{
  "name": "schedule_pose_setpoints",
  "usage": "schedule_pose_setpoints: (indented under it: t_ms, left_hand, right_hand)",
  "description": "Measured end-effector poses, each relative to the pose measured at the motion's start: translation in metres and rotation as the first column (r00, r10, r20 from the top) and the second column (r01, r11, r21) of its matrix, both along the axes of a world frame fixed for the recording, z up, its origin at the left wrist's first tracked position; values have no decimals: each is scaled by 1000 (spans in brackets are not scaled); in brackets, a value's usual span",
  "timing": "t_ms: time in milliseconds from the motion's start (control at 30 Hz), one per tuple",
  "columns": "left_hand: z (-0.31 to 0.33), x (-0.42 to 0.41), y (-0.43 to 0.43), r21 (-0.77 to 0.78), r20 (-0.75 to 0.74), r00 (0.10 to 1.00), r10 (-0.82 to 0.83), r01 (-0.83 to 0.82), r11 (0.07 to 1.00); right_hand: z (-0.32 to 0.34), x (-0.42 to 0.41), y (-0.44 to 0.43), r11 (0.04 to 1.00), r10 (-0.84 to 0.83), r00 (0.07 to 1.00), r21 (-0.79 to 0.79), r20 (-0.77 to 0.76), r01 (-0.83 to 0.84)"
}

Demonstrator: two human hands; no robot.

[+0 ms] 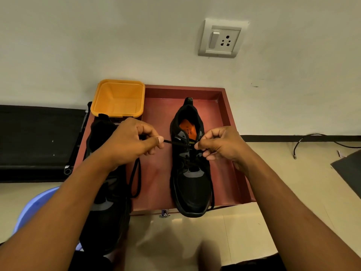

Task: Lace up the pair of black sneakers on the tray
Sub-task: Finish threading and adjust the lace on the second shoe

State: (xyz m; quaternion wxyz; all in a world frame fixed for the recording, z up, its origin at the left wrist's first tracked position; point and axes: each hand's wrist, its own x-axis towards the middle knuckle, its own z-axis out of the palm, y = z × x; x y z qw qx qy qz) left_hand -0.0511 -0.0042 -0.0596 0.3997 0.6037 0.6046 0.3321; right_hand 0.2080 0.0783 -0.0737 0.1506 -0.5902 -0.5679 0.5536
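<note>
Your left hand (134, 141) has its fingers curled, thumb and forefinger pinching the black lace (175, 142) close to its tip. Your right hand (220, 145) is curled too and pinches the same lace just above the eyelets, so a short run is stretched between the two hands. Below the left hand a slack loop (135, 178) hangs; I cannot tell which shoe it belongs to.

The lace leads into the right-side sneaker (189, 184), which lies in the dark red tray (224, 114) with its toe over the near edge and its heel toward the wall. The left-side sneaker (105, 202) lies beside it, mostly hidden under your left forearm and also sticking out over the near edge.

Expect the lace to be soft, limp and light: hold it near the stiff tip to steer it through an eyelet. The shoe looks light enough to slide when you pull, so steady it by the upper.

White lettering by the collar reads "CLYMB" (177, 137). The orange insole (188, 130) shows "AIR" and smaller print too small to read.

Further out, an orange tub (117, 98) sits at the tray's far left corner, and a switch and socket plate (220, 39) is on the wall.
</note>
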Motion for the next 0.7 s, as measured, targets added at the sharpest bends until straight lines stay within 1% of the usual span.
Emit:
schedule_pose_setpoints:
  t_ms: [100, 167, 233, 300, 333, 433, 467, 533, 633, 700]
  left_hand:
    - [7, 10, -4, -2, 79, 996, -41, 41, 999]
    - [9, 28, -9, 8, 103, 992, -75, 74, 997]
    - [8, 52, -18, -16, 141, 983, -116, 120, 993]
    - [6, 76, -29, -50, 177, 962, -208, 220, 974]
    - [5, 88, -37, -38, 167, 947, -274, 284, 958]
    - [2, 112, -57, 70, -12, 881, -473, 473, 878]
    - [1, 117, -62, 68, -32, 855, -517, 518, 852]
    - [2, 119, -68, 10, 0, 820, -572, 572, 820]
    - [6, 114, -67, -88, 31, 788, -615, 615, 783]
    - [7, 108, -63, -146, -21, 797, -604, 595, 790]
  right_hand:
    - [7, 3, -4, 1000, -4, 1000, -18, -4, 4]
    - [14, 4, -10, 999, -21, 1000, -27, -17, 20]
    - [23, 5, -19, 993, -44, 996, -110, -73, 36]
    - [30, 6, -30, 974, -39, 985, -229, -166, 0]
    - [32, 8, -35, 964, -29, 979, -265, -201, -26]
    - [37, 21, -46, 947, -33, 966, -317, -258, -52]
    - [40, 28, -47, 950, -43, 966, -311, -255, -40]
    - [49, 45, -46, 970, -35, 982, -242, -187, -12]
    - [59, 76, -34, 999, 39, 997, -30, 69, -37]
    - [60, 95, -24, 992, 15, 976, 116, 217, -41]
